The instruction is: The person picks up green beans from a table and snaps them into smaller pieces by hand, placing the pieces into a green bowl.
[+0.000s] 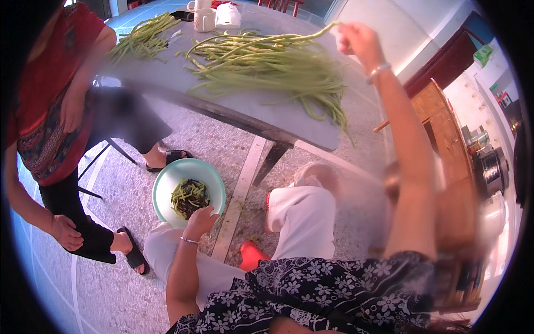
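Observation:
My right hand [358, 44] is raised above the far right part of the table, pinching the end of a long green bean [308, 36]. That bean stretches left over a large pile of long beans [267, 71], which spreads across the grey table [154, 79]. Low on the left, my left hand [201, 221] is over the near rim of a pale green basin [155, 192] on the floor. Short bean pieces [183, 194] lie in the basin with something dark among them. Whether my left fingers hold anything is hidden.
Across on the left sits another person [54, 137], hands lowered. A smaller bean pile [144, 37], a mug [205, 21], a white plastic bag [228, 16] and a phone [182, 16] are at the table's far side. A wooden cabinet [446, 137] stands right.

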Demonstrator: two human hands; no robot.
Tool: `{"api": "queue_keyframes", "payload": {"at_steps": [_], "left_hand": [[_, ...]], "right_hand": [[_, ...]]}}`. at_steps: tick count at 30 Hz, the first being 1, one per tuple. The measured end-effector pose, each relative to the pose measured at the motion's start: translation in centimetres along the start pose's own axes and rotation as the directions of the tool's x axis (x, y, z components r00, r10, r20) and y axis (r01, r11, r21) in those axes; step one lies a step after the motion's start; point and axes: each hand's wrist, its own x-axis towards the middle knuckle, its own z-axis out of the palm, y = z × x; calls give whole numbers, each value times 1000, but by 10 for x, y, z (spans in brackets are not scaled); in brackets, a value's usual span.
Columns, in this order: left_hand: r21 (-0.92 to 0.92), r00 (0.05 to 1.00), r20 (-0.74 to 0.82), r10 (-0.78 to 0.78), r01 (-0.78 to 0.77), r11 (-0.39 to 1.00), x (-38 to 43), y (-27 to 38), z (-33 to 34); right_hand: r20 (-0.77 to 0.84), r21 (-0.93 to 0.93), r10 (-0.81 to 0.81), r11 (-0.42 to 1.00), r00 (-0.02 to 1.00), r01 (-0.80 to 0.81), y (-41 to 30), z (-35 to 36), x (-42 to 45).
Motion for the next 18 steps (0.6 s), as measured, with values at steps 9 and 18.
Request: {"api": "queue_keyframes", "payload": {"at_steps": [9, 18], "left_hand": [[-15, 999, -37, 16, -17, 1000, 8, 10, 2], [110, 914, -246, 323, -305, 946, -8, 6, -2]], "right_hand": [[215, 557, 193, 781, 957, -283, -56, -36, -23], [491, 683, 221, 502, 843, -530, -66, 47, -143]]}}
